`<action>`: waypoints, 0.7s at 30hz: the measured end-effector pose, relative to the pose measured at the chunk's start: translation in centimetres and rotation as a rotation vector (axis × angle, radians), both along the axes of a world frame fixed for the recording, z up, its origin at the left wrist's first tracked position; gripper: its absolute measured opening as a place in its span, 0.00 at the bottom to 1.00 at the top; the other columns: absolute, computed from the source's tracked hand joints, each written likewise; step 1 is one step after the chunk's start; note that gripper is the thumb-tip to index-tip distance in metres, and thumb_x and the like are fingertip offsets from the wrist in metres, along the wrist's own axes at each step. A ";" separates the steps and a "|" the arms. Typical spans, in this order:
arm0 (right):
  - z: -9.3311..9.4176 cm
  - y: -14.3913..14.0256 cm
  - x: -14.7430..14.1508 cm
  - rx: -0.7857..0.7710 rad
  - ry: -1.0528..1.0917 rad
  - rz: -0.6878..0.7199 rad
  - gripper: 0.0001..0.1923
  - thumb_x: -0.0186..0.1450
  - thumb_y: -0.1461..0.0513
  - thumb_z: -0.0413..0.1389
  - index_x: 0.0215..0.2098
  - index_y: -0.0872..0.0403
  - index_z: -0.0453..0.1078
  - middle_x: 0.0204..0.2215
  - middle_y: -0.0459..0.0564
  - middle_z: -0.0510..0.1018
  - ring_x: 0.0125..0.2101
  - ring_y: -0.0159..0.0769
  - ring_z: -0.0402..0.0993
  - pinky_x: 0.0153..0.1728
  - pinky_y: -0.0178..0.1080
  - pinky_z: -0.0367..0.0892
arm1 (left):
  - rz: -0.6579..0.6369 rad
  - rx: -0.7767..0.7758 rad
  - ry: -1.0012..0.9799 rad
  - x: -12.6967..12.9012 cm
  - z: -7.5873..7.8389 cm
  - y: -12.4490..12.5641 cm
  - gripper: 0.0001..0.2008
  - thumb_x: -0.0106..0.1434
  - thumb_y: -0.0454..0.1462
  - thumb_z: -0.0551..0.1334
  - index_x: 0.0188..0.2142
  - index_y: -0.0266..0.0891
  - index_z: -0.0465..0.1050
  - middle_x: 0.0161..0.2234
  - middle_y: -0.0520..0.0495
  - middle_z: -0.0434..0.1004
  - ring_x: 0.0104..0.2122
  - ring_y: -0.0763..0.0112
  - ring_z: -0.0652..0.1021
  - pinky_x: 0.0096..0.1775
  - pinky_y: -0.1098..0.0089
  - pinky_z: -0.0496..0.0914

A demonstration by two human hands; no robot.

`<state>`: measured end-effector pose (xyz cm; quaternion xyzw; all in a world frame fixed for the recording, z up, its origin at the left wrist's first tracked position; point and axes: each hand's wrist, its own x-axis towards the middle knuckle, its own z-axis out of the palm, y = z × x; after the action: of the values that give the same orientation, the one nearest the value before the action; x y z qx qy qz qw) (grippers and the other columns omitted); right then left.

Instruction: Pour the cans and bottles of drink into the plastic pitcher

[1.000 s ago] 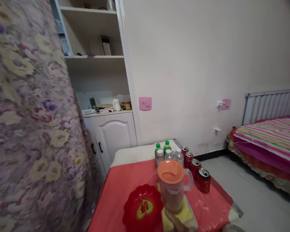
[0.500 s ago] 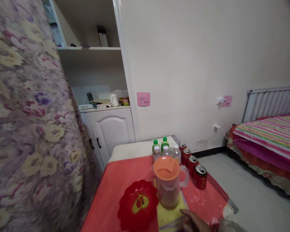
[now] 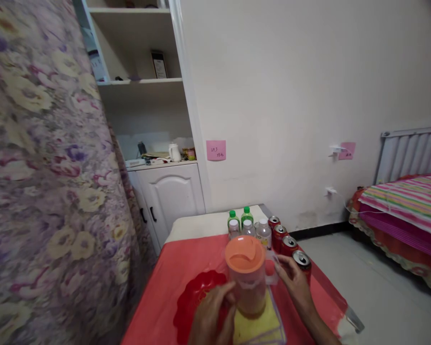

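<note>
A clear plastic pitcher (image 3: pixel 247 278) with an orange lid (image 3: pixel 244 253) stands upright on a yellow cloth (image 3: pixel 256 328) near the front of the worktop (image 3: pixel 187 258), which is covered in red plastic sheeting. The left hand (image 3: pixel 210 316) is cupped against the pitcher's left wall, fingers curled to it; whether it presses firmly cannot be told. The right hand (image 3: pixel 293 282) reaches to the handle (image 3: pixel 271 263) on the pitcher's right side, fingers bent around or just against it; the grip there looks partly closed, though the contact is blurred.

The pitcher holds a pale brownish liquid up to roughly half its height, so it is likely moderately heavy and the liquid would slosh if tilted. The thin plastic wall is stiff but smooth, probably slippery to a bare palm; the handle seems the surest place to hold, with the other hand steadying the body low down. The lid may only be pressed on, so lifting by it looks unwise.

A red dish (image 3: pixel 197 302) lies just left of the pitcher, partly under the left hand. Behind stand small bottles (image 3: pixel 249 225) with green and white caps, and a row of red cans (image 3: pixel 287 244) just beside the right hand.
</note>
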<state>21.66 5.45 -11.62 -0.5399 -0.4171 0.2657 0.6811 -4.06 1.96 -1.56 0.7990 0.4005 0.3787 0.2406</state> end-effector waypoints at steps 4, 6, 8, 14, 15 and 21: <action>-0.5 1.4 0.2 0.033 0.067 0.090 0.21 0.61 0.46 0.60 0.38 0.55 0.75 0.35 0.52 0.81 0.39 0.43 0.76 0.40 0.38 0.71 | -0.021 0.118 0.137 0.8 3.6 3.4 0.17 0.68 0.37 0.54 0.54 0.42 0.71 0.52 0.41 0.77 0.54 0.61 0.75 0.56 0.59 0.69; -1.0 1.8 0.1 0.034 0.102 0.120 0.23 0.60 0.43 0.59 0.35 0.55 0.75 0.30 0.50 0.81 0.35 0.43 0.76 0.35 0.38 0.71 | -0.043 0.130 0.196 1.6 4.4 5.2 0.17 0.67 0.36 0.54 0.54 0.42 0.71 0.53 0.41 0.76 0.55 0.60 0.74 0.57 0.57 0.68; -1.5 2.1 -0.1 0.048 0.143 0.149 0.26 0.58 0.40 0.59 0.33 0.54 0.75 0.27 0.50 0.80 0.32 0.43 0.76 0.33 0.38 0.71 | -0.071 0.101 0.260 2.4 4.6 6.8 0.19 0.66 0.35 0.55 0.56 0.41 0.69 0.54 0.40 0.76 0.55 0.60 0.74 0.57 0.58 0.67; -1.8 3.0 -0.9 0.103 0.219 0.219 0.22 0.55 0.43 0.64 0.32 0.53 0.76 0.27 0.48 0.79 0.30 0.40 0.74 0.33 0.38 0.70 | -0.138 0.043 0.375 4.9 4.5 8.7 0.22 0.60 0.33 0.60 0.55 0.40 0.71 0.57 0.40 0.75 0.56 0.58 0.74 0.57 0.60 0.66; -1.8 3.0 -1.0 0.105 0.229 0.227 0.21 0.54 0.45 0.66 0.34 0.53 0.76 0.28 0.49 0.79 0.31 0.41 0.74 0.34 0.39 0.70 | -0.140 0.041 0.390 5.2 4.5 8.8 0.22 0.59 0.33 0.61 0.54 0.39 0.72 0.56 0.39 0.75 0.55 0.57 0.74 0.56 0.60 0.67; -2.7 3.5 -0.9 0.094 0.273 0.313 0.24 0.46 0.49 0.71 0.35 0.52 0.74 0.22 0.41 0.72 0.23 0.32 0.66 0.26 0.35 0.65 | -0.221 0.040 0.483 6.3 4.5 10.7 0.14 0.58 0.32 0.62 0.44 0.38 0.76 0.46 0.41 0.79 0.45 0.58 0.77 0.46 0.63 0.70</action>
<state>20.79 8.96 -14.32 -0.3952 -0.4115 0.4191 0.7063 2.21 12.71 2.91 0.9096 0.3492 0.1562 0.1621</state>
